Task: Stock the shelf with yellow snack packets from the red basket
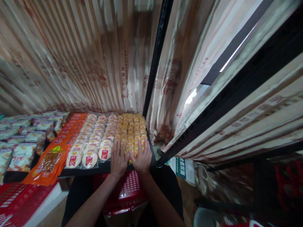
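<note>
My left hand (pixel 118 159) and my right hand (pixel 142 157) lie side by side, fingers stretched flat, on the near end of the rows of small yellow snack packets (pixel 131 127) on a dark shelf (pixel 94 171). The hands press on the packets and hold nothing. To the left of them run rows of round white cakes in clear wrappers with red labels (pixel 94 142).
Orange flat packets (pixel 56 151) and white-blue snack bags (pixel 23 142) fill the shelf's left part. A black upright post (pixel 155 63) stands at the shelf's right end. A red plastic basket (pixel 129 192) sits below my arms. Striped plastic-wrapped goods line the back and right.
</note>
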Demonstrator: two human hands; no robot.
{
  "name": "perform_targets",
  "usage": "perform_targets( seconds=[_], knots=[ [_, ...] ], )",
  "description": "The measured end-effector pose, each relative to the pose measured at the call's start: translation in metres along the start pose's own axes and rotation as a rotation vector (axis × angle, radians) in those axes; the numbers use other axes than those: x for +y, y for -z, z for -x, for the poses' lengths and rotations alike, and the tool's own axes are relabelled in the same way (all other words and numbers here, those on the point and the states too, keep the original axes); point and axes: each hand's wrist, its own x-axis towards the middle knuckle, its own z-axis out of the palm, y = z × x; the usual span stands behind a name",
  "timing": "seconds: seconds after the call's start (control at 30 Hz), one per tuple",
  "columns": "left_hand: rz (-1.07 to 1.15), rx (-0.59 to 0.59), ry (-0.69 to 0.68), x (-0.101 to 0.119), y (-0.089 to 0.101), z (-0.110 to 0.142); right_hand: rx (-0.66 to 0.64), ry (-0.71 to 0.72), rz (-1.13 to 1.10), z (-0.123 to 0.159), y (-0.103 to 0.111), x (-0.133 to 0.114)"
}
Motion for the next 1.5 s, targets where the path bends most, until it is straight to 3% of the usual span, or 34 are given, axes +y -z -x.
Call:
perform_targets(
  seconds=[0.3, 0.6, 1.1, 1.5],
  knots=[
    [-0.127, -0.089, -0.038, -0.006, 0.013, -0.008, 0.033, -0.010, -0.012, -0.001, 0.000, 0.000],
    [-0.104, -0.130, -0.001, -0.007, 0.008, -0.007, 0.034, 0.013, -0.049, -0.001, -0.002, 0.001],
    [-0.017, -0.014, -0.063, -0.008, 0.012, -0.004, 0.032, 0.061, -0.018, -0.017, 0.014, 0.009],
    [-0.045, -0.155, -0.033, -0.007, 0.010, -0.008, -0.021, 0.022, -0.039, -0.011, -0.006, 0.006]
  ],
)
